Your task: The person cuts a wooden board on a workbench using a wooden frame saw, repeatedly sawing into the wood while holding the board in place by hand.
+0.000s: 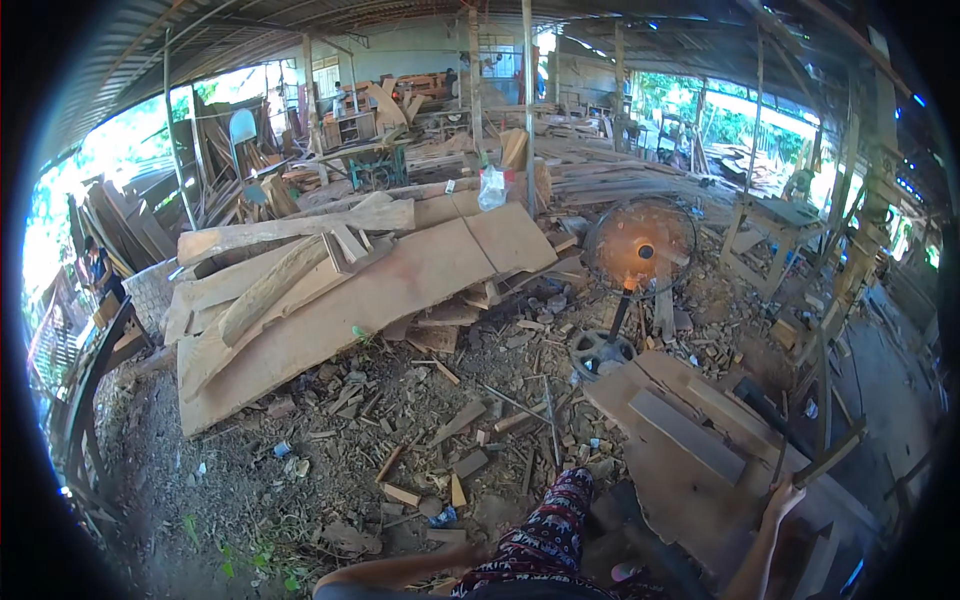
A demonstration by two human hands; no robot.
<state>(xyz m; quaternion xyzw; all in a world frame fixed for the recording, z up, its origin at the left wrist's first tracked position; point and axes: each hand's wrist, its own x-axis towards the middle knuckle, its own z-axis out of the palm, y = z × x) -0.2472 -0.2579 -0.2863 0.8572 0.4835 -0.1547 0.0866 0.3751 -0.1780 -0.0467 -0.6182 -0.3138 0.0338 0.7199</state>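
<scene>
On the right, my right hand (783,500) is closed around the near end of a narrow wooden stick (834,452). The stick slants up and away to the right, over a large flat wooden slab (660,480). Two loose boards lie on that slab, one of them a pale plank (686,436). My left forearm comes in low, and my left hand (474,553) is beside my patterned trouser leg (545,530). Its fingers cannot be made out.
Ahead on the left lies a stack of big rough planks (370,300). A round floor fan (640,250) stands centre right. Wood scraps (465,420) litter the ground. Wooden posts (529,110) hold up the roof. A work table (785,215) stands at right; another person (103,270) is far left.
</scene>
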